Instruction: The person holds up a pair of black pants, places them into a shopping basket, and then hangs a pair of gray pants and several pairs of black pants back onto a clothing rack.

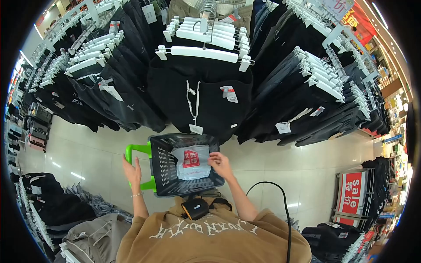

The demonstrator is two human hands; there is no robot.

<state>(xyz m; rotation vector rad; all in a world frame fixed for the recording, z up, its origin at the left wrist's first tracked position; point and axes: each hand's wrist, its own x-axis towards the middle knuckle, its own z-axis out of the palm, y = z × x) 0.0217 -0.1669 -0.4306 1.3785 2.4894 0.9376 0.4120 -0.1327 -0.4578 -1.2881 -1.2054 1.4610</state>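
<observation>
- Far left edge: suitcases (38,135) are standing by the aisle, probably lined up there as display stock.
- Upper left: dark trousers (125,103) are hanging in a packed row, tags facing out, likely so buyers can read them.
- Lower left: a grey garment (98,239) is hanging near the person; its drawstring is showing.
- Left of center: left hand (132,170) is sitting at the green handle (140,148), fingers extended, thumb apart from them. Probably steadying that side. Can't tell if it's bearing load.
- Center: dark basket (160,160) is tilting its mouth up at the wearer, giving a clear view in. Can't tell what's carrying its weight.
- Inside basket: white bag with red print (192,164) is lying flat against the inside, likely because it's light and limp.
- Above basket: black trousers (197,98) are hanging from a white clip hanger (204,54), waistband spread, presumably to show the front.
- Right of center: right hand (220,164) is reaching over the basket's right side, fingertips curling at the bag's edge. Can't tell if they're pinching it. Hands are well apart.
- Right: a red sale sign (351,193) is standing sideways in frame, probably flagging that rack.
</observation>
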